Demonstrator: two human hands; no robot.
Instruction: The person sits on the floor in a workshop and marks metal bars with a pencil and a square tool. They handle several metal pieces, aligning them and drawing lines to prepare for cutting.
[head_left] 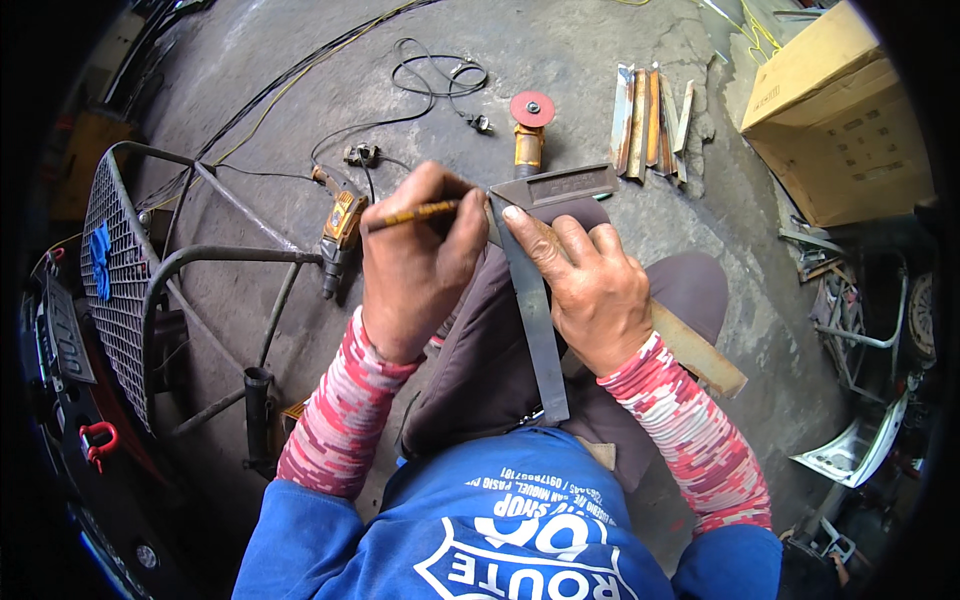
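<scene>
My left hand point(415, 265) is closed around a yellow pencil point(412, 215), held nearly level. Its fingertips meet the corner of a dark metal try square point(530, 310). The square's long blade runs down over my lap, and its thick stock points right. My right hand point(595, 290) presses on the square near that corner, index finger stretched along the blade; the thumb is hidden. From beneath my right wrist a flat tan metal strip point(700, 350) sticks out over my right knee. How strip and square touch is covered by my hand.
Just beyond the square lies an angle grinder point(529, 135) with a red disc. A yellow drill point(342, 225) and its black cord point(435, 85) rest on the left floor, beside a metal frame with mesh point(120, 270). Several metal bars point(650, 125) and a cardboard box point(825, 120) are far right.
</scene>
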